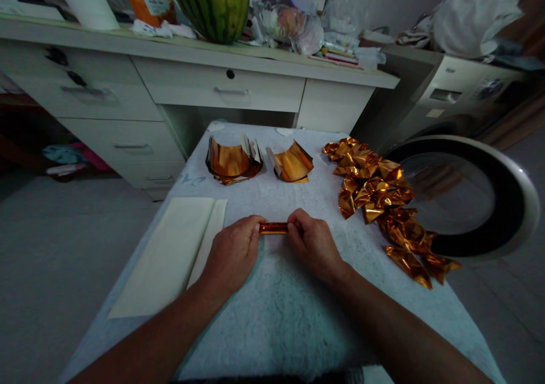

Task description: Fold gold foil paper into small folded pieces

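Note:
A narrow folded strip of shiny copper-coloured foil (273, 228) is stretched level between my two hands, over the middle of the cloth-covered table (272, 316). My left hand (238, 247) pinches its left end, and my right hand (313, 242) grips the right end with fingers curled. Beyond them lie two stacks of curved foil sheets, a larger one (232, 161) on the left and a smaller one (293, 162) beside it. Several twisted foil pieces (374, 193) form a heap along the table's right side.
Folded pale paper (170, 253) lies on the table's left. A white desk (191, 60) behind bears a cut watermelon (210, 9), a white roll (85, 0) and plastic bags. At the right, a washing machine's round door (511, 202) hangs open beside the table.

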Demonstrator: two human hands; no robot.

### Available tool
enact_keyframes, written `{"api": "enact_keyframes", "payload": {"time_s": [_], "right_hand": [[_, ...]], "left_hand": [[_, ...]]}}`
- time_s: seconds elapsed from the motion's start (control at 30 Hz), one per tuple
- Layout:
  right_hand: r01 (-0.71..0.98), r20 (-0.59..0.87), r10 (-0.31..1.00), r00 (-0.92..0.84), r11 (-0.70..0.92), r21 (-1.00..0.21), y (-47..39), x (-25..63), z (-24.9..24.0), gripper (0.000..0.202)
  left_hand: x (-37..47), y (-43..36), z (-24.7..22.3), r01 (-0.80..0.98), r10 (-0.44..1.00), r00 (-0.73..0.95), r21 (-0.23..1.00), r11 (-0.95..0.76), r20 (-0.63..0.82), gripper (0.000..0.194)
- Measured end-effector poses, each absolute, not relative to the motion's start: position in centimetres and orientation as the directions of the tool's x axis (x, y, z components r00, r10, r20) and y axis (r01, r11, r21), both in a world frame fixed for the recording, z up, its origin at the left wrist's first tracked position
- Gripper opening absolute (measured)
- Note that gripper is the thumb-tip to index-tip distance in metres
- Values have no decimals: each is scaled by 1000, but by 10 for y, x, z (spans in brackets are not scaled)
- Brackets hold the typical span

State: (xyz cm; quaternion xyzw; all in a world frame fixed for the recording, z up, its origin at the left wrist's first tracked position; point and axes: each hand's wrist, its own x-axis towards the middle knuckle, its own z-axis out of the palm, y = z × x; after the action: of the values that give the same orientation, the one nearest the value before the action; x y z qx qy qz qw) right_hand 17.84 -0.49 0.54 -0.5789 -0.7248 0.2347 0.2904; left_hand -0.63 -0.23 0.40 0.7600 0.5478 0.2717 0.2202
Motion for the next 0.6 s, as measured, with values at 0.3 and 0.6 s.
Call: {"api": "enact_keyframes", "payload": {"time_s": [0.3,0.6], "right_hand": [[709,149,979,-141,205,-675,-7,175,8,14],[706,162,975,-151,221,-673,-8,175,6,11]], "left_hand": [[-3,-2,7,736,957,252,613,-287,146,30],[-3,-2,6,755,965,221,601,-262,143,30]]}}
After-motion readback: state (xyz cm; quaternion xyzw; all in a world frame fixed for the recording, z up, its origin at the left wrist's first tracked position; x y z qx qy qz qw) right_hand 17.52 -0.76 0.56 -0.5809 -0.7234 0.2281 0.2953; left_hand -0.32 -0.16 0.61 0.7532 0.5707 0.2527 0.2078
